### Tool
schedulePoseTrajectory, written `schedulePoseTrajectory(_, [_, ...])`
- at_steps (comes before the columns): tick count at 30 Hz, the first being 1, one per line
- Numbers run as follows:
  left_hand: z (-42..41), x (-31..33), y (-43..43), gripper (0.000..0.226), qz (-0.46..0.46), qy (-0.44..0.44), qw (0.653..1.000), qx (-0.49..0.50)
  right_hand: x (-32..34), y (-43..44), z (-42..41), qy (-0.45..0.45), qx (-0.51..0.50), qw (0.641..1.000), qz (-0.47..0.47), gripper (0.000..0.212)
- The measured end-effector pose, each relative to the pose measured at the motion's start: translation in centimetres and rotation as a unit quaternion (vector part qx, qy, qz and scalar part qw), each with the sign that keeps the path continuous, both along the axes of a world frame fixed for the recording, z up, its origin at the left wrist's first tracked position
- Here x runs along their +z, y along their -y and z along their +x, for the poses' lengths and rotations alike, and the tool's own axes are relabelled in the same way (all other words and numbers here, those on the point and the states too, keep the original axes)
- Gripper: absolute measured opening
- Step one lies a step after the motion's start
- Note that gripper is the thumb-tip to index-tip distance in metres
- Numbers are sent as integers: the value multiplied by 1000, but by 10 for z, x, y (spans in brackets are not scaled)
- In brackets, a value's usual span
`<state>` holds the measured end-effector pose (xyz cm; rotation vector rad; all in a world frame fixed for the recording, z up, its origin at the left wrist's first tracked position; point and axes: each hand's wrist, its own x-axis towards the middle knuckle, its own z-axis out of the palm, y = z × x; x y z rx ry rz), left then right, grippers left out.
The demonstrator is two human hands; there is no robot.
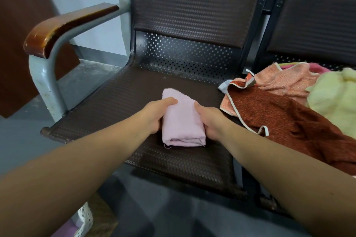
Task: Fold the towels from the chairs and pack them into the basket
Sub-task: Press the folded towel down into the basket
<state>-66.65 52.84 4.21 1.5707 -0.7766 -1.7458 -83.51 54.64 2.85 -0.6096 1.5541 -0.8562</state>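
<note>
The left hand and right hand grip the pink towel, fingers hidden beneath; basket cut off.

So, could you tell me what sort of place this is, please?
Probably a waiting area: joined metal seats with perforated backs, a wood-capped armrest and a bare grey floor. The left hand and right hand hold a folded pink towel.
</note>
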Motion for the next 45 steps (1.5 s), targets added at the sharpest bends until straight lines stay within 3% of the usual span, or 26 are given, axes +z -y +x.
schedulePoseTrajectory(3, [5, 8, -2, 38, -64, -94, 993, -12, 8, -3, 14, 36, -3, 998, -48, 31])
schedulePoseTrajectory(9, [44, 58, -20, 40, -179, -173, 968, 28, 58, -9, 57, 2, 27, 983, -183, 23])
schedulePoseTrajectory(15, [118, 122, -65, 31, -221, -183, 955, 80, 121, -24, 128, 73, 77, 967, -231, 30])
schedulePoseTrajectory(21, [215, 136, -118, 26, -209, -141, 955, 155, 145, -54, 220, -3, 178, 949, -259, 20])
schedulePoseTrajectory(26, [298, 94, -165, 32, -209, -90, 956, 184, 114, -85, 298, -38, 257, 935, -243, 24])
schedulePoseTrajectory(31, [362, 20, -208, 37, -142, -65, 963, 221, 46, -109, 354, -80, 348, 915, -188, 16])
schedulePoseTrajectory(37, [381, -72, -250, 34, -57, -79, 972, 215, -39, -127, 381, -154, 424, 887, -99, 15])
schedulePoseTrajectory(40, [380, -111, -256, 39, -47, -84, 974, 204, -74, -131, 384, -196, 449, 870, -57, 5])
schedulePoseTrajectory(45, [367, -164, -255, 33, -14, -105, 967, 232, -115, -131, 393, -256, 470, 844, -37, 40])
